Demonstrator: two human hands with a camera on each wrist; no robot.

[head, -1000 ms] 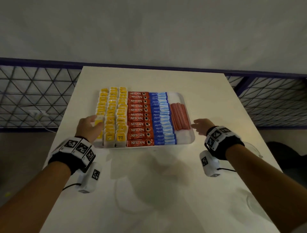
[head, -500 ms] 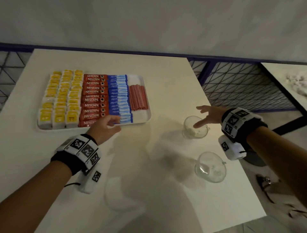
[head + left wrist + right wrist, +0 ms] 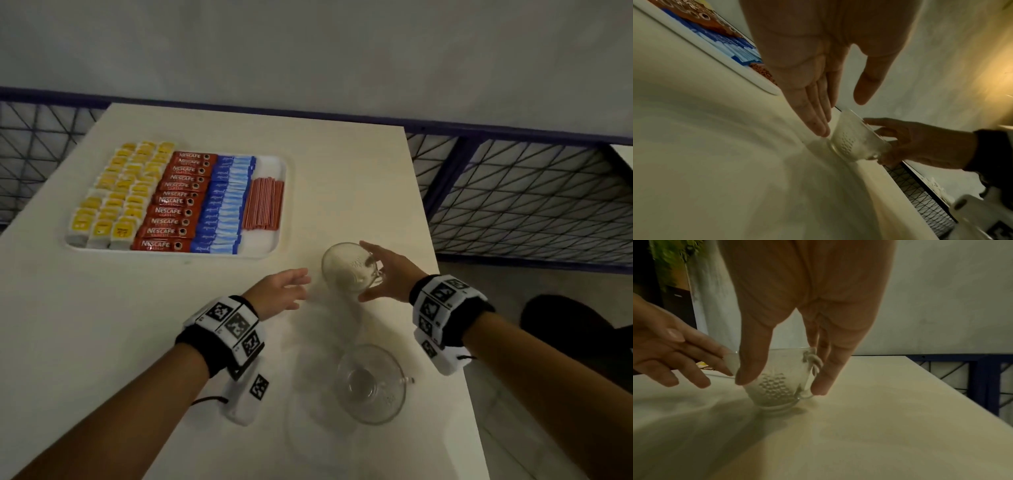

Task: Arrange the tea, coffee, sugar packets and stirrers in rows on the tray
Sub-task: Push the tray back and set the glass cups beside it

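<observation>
Scanning from nine o'clock, I see the white tray (image 3: 279,209) filled in rows: yellow tea packets (image 3: 118,195), red glossy coffee sachets (image 3: 174,202), blue sugar packets (image 3: 224,205), then a flat bundle of thin reddish stirrers (image 3: 264,202). I judge the arranging done, nothing loose on the pale matte table (image 3: 102,325). At six o'clock my left hand (image 3: 279,289) is flat, fingers straight, gripping nothing, tips near a clear glass cup (image 3: 349,267) with a bumpy moulded pattern. My right hand (image 3: 388,274) brackets that cup, thumb on its wall, fingers by the handle, not clamped. A second glass cup (image 3: 370,383) stands at five o'clock
</observation>
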